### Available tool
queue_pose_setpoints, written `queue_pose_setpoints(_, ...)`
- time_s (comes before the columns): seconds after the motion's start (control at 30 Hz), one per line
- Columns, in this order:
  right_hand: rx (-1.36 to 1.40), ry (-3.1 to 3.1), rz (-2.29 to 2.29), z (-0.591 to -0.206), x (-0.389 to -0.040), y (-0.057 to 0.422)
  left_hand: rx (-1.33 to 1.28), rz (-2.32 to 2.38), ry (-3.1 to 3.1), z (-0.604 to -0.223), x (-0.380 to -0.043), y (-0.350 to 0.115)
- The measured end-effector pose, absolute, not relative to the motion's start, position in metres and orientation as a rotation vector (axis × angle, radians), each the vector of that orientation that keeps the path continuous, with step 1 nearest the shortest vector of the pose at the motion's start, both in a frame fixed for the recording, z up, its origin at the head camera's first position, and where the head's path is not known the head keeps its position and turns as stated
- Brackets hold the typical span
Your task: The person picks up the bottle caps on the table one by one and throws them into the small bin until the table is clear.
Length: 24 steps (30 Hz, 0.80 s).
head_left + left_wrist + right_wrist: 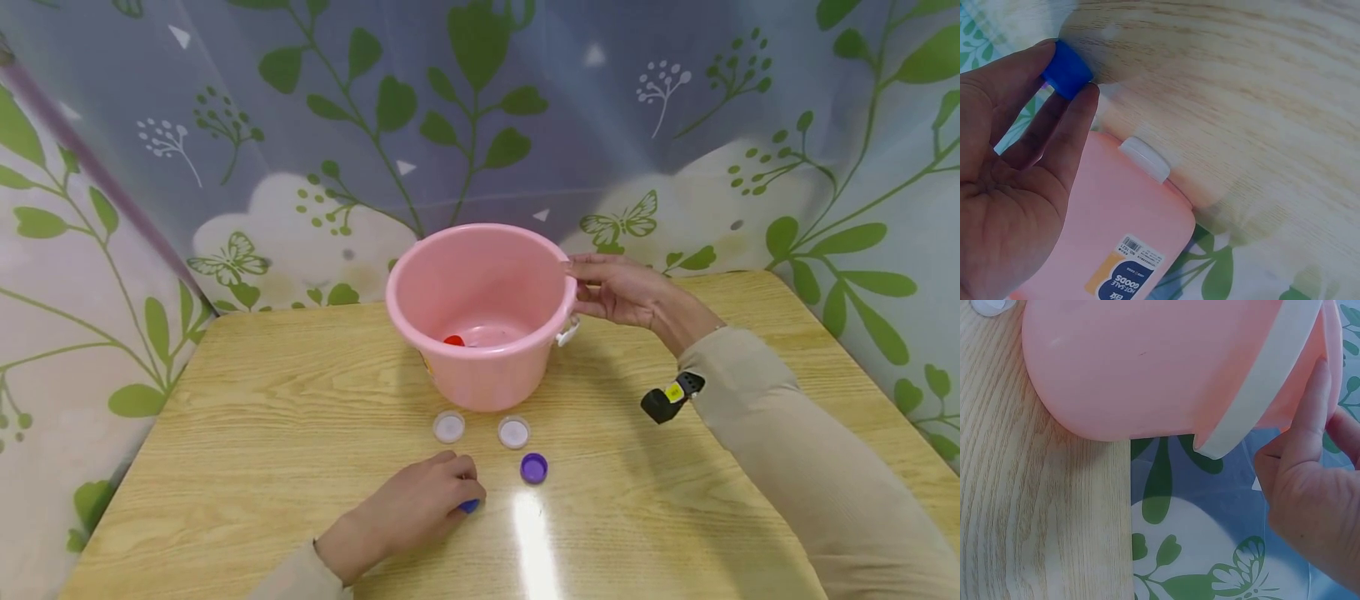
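My left hand (420,504) pinches a blue bottle cap (1069,70) between thumb and fingertips, low over the front of the table. In the head view only a sliver of that cap shows under the fingers. With thumb and fingers my right hand (618,290) grips the rim of a pink bucket (491,379) on its right side. A red cap (453,341) lies on the bucket's floor, partly hidden by the near rim. Two whitish caps (449,427) sit in front of the bucket, and a purple cap (534,468) lies nearer, right of my left hand.
The wooden table (300,367) ends at a leaf-patterned curtain (480,125) close behind the bucket. A white handle (1260,381) hangs along the bucket's side. A label (1124,269) is stuck on its wall. A black device (672,398) is strapped at my right wrist.
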State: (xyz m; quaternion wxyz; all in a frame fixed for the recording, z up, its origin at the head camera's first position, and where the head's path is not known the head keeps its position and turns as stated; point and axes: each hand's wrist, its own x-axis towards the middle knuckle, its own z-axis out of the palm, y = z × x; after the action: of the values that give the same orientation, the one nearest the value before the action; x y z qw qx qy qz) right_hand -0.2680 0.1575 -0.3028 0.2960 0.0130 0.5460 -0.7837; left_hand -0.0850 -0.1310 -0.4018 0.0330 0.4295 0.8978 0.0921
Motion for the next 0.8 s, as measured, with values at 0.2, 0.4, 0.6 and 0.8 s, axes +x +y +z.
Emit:
queue_pose_setpoints(0.2, 0.043, 1.466, -2.082, -0.303, -0.269, 0.158, 1.35, 0.263, 2.769, -0.402, -0.085, -0.131)
queue_pose_setpoints(0.4, 0.044, 1.469, -2.076, -0.304, -0.269, 0.158, 1.332, 0.261, 2.74, -0.398, -0.086, -0.133)
queue_pose_setpoints(0.6, 0.041, 1.459, -2.064, -0.303, -0.268, 0.158, 1.338, 0.288, 2.756, -0.377, -0.09, -0.136)
queue_pose_setpoints(0.8, 0.042, 1.463, -2.064, -0.302, -0.268, 0.159, 1.5, 0.327, 2.804, -0.338, -0.096, -0.134)
